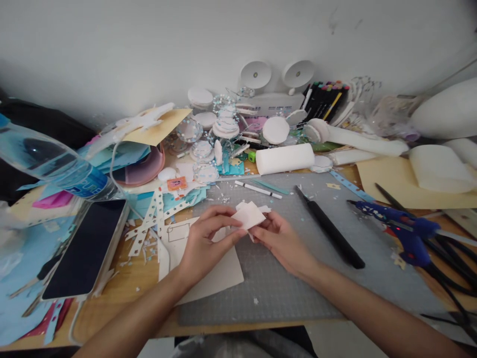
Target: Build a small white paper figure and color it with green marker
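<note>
White paper (pixel 251 215) pinched between left hand (pixel 207 239) and right hand (pixel 280 240) fingertips, blue bottle label (pixel 88 183), lettering unreadable.

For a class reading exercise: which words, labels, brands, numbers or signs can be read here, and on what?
No text reads clearly.
Bottle label: pale characters on blue, too blurred to read.
Lamp base: dark print, too small to read.
Orange slip: dark marks, too blurred to read.

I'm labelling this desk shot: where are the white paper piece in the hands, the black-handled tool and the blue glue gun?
White paper piece (pixel 250 216): head view, its flat upper face.
Black-handled tool (pixel 333 230): head view, middle of the handle.
Blue glue gun (pixel 410 235): head view, on its body.
</note>
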The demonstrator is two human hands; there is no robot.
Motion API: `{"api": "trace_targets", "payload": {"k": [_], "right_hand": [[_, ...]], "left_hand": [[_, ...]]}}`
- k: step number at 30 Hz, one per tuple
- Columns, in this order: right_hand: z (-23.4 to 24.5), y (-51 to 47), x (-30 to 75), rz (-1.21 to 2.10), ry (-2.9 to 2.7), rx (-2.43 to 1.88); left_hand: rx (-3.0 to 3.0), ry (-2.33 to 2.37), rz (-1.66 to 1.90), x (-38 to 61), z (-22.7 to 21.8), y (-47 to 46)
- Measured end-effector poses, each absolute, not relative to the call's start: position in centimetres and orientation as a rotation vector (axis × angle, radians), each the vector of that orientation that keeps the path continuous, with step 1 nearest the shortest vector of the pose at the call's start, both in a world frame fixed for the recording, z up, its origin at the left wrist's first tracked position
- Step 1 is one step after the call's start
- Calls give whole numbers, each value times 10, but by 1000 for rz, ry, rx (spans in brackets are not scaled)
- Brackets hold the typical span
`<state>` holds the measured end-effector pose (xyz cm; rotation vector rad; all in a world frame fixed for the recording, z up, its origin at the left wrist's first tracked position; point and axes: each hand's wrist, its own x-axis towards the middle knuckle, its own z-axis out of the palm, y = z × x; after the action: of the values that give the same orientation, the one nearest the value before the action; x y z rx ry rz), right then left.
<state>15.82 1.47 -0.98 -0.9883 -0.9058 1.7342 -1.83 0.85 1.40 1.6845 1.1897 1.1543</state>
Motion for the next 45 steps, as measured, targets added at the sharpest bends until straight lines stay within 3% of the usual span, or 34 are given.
{"api": "trace_targets", "payload": {"k": [7,10,14,21,45], "right_hand": [[-8,13,156,1725,-911,-968],[-10,12,156,1719,-931,-956],[-12,12,157,1720,-978,-941],[3,10,156,1863,-916,-805],[-4,10,164,1748,-975,-962]], "left_hand": [[1253,1025,1210,-15,10,13],[1049,1008,1071,-14,9,14],[1021,988,848,-14,14,13],[911,944,892,-15,23,12],[1328,1132,786,-15,18,10]]}}
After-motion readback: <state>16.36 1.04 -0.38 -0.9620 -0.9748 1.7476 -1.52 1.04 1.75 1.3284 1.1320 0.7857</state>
